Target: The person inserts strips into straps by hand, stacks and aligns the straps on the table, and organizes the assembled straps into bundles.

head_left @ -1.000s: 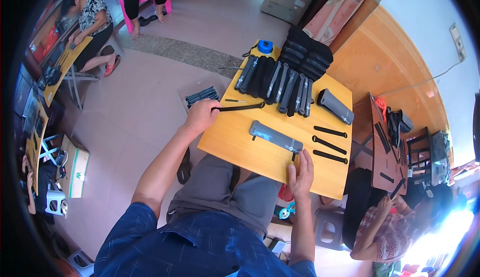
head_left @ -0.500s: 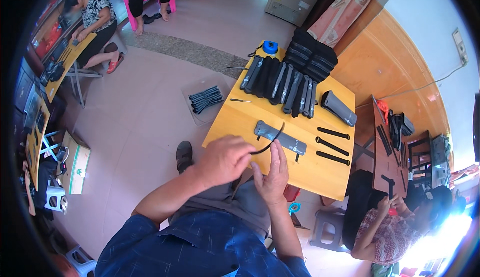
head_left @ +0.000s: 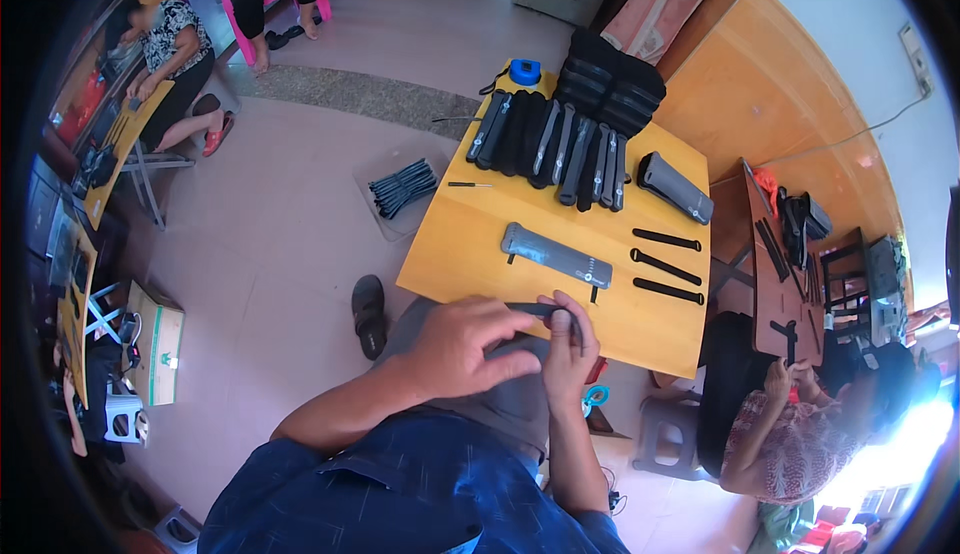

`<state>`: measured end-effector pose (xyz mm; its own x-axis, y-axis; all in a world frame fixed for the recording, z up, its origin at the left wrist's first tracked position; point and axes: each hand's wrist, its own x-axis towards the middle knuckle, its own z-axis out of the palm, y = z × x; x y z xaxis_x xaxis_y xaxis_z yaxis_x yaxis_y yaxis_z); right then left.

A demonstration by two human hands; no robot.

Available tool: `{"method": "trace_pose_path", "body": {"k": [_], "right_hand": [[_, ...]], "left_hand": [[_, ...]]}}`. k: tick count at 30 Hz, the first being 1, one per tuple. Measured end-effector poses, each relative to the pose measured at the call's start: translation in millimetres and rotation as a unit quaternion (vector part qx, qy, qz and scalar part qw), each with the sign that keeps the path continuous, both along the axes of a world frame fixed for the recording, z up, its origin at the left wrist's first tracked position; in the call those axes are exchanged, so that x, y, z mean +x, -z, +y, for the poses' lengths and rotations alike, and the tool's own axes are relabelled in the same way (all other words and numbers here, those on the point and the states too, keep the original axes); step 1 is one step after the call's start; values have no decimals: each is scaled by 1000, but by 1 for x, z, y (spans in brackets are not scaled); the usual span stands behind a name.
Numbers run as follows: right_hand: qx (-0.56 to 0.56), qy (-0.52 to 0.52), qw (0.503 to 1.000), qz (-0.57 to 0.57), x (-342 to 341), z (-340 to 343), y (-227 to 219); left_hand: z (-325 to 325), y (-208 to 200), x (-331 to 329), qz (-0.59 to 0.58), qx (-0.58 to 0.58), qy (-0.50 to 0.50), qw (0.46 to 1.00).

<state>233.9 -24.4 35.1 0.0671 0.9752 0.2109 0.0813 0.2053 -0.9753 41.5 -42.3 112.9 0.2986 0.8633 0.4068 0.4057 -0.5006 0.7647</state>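
A narrow black strap (head_left: 531, 309) bends over the near edge of the yellow table, pinched between the thumb and fingers of my right hand (head_left: 568, 349). One end points left; the other hangs beside my right fingers. My left hand (head_left: 470, 342) is beside it with thumb and forefinger apart, its fingertips close to the strap; whether they touch is unclear. Beyond my hands lies a flat grey pouch-like piece (head_left: 556, 256) with short black tabs sticking out along its near side. Further right are three loose black straps, the middle one (head_left: 666, 267) slightly slanted.
Grey and black pieces (head_left: 548, 149) stand in a row at the back of the yellow table (head_left: 450, 254), near a blue tape measure (head_left: 525, 72) and a grey stack (head_left: 675, 189). A clear bin (head_left: 400, 199) stands left on the floor. Co-workers sit at side tables.
Both hands have come down toward me, and the strap, earlier held up in a curve over the grey piece, is now lower and folded at my right fingers. My left thumb has moved away from its fingers.
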Motion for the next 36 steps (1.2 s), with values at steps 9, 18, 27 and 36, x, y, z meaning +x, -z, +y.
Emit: {"method": "trace_pose_path", "body": {"k": [9, 18, 27, 36], "right_hand": [[-123, 6, 968, 220, 15, 3, 9], [-140, 6, 960, 242, 19, 9, 9], [-132, 75, 975, 161, 60, 28, 22], [-149, 89, 981, 85, 90, 49, 27]], "left_hand": [[18, 58, -19, -59, -144, -103, 982], [43, 73, -19, -81, -246, -105, 960], [66, 82, -19, -97, -276, -101, 951], [93, 92, -7, -94, -305, -149, 936]]}}
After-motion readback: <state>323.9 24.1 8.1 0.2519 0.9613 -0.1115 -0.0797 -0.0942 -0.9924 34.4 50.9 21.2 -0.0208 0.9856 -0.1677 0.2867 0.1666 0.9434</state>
